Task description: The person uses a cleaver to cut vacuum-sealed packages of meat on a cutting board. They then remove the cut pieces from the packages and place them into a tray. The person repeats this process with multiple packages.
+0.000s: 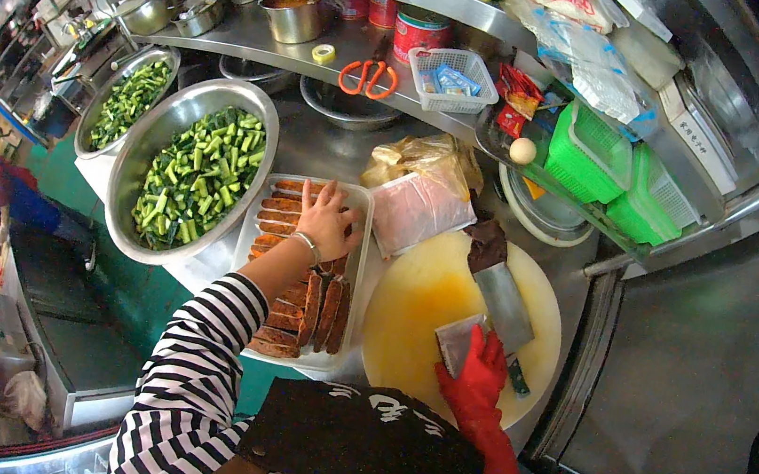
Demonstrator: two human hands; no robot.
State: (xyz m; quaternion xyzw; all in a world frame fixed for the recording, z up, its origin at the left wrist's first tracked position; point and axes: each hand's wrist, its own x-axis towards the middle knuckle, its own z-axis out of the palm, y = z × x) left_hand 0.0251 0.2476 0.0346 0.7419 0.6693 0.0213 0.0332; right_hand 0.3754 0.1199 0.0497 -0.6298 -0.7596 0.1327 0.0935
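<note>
My bare left hand [330,225], with a bangle at the wrist, reaches into a white plastic tray [363,263] and its fingers touch the brown-orange slices [290,318] laid there in rows. Whether it grips one is hard to tell. In a red rubber glove, my right hand [480,374] holds a flat rectangular metal-looking piece [457,342] over the round yellowed chopping board [406,311]. A cleaver [504,306] lies on the board just beyond that hand, its dark handle near the glove. A dark cloth-like piece [487,244] lies at the board's far edge.
Steel bowls [115,204] [83,129] of chopped greens stand left of the tray. A wrapped pink package [422,210] lies behind the board. Above it, a steel shelf [267,53] bears orange-handled scissors [369,79], cans, baskets and an egg [523,151]. Another person [22,193] stands far left.
</note>
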